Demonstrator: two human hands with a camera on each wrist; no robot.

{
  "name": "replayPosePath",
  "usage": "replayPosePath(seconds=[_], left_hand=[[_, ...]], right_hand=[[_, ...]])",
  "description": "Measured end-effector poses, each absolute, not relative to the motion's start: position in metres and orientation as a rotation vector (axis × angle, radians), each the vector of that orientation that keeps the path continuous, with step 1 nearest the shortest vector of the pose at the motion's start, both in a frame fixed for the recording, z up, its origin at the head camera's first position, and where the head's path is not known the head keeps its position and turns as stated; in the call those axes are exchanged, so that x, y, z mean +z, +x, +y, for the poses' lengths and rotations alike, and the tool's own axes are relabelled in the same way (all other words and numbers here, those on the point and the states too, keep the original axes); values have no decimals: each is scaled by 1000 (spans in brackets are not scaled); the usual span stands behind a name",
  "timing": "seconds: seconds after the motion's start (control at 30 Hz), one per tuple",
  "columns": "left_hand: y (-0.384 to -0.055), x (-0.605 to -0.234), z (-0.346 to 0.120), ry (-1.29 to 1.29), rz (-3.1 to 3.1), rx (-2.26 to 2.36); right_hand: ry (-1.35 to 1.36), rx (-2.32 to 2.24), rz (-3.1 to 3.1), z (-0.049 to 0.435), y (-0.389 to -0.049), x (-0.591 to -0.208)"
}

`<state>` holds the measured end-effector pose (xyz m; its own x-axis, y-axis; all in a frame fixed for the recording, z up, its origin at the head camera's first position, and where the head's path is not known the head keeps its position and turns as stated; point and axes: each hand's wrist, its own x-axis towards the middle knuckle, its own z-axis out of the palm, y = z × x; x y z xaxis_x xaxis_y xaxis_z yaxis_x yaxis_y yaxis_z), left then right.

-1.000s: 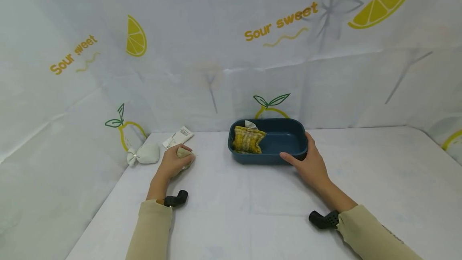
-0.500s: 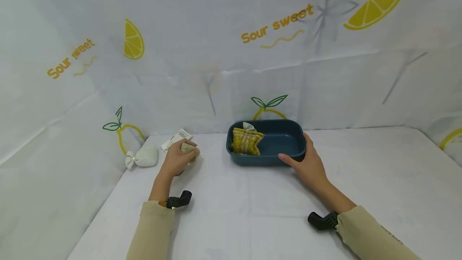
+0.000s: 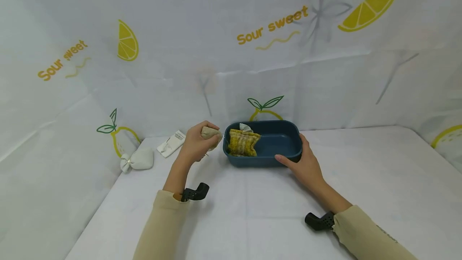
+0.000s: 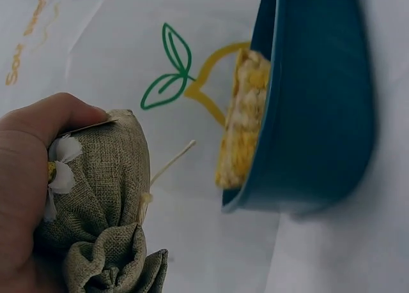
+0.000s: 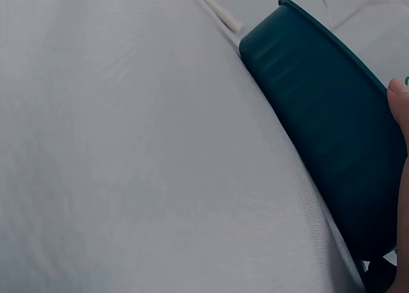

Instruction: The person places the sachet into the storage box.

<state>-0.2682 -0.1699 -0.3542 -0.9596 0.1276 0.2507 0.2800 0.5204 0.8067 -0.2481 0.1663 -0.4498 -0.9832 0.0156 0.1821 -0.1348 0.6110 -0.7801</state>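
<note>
In the head view my left hand (image 3: 195,144) holds a grey-green linen sachet (image 3: 210,133) above the table, just left of the dark blue box (image 3: 262,161). The left wrist view shows the sachet's gathered neck, a pale cord and a white flower on its side, with my thumb and palm around it. My right hand (image 3: 306,165) grips the box at its near right corner, thumb on the front rim. Inside the box's left end lies a yellow and white woven pouch (image 3: 242,143), with a whitish piece (image 3: 246,127) behind it.
A white sachet (image 3: 142,159) tied with a bow lies at the table's left edge. Beside it is a flat white packet (image 3: 171,143) with printing. A white cloth wall (image 3: 173,103) with lemon prints rises directly behind the box.
My left hand has lifted the linen sachet off the table and carried it right, up to the box's left side. The right hand keeps its grip on the box.
</note>
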Motion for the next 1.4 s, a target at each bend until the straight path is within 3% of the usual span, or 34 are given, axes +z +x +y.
replayPosePath(seconds=[0.27,0.8,1.17,1.4], left_hand=[[-287,-344,-121,-652,-2615,-1470],[-317,-340,-45,-834,-2573,-1456],[-328,-351,0,-868,-2525,-1554],[-343,-377,3,-774,-2677,-1417]], right_hand=[[84,1307,-2662,170,-248,-452],[97,1342,-2645,167,-247,-450],[109,1367,-2627,165,-246,-453],[97,1346,-2619,167,-245,-452]])
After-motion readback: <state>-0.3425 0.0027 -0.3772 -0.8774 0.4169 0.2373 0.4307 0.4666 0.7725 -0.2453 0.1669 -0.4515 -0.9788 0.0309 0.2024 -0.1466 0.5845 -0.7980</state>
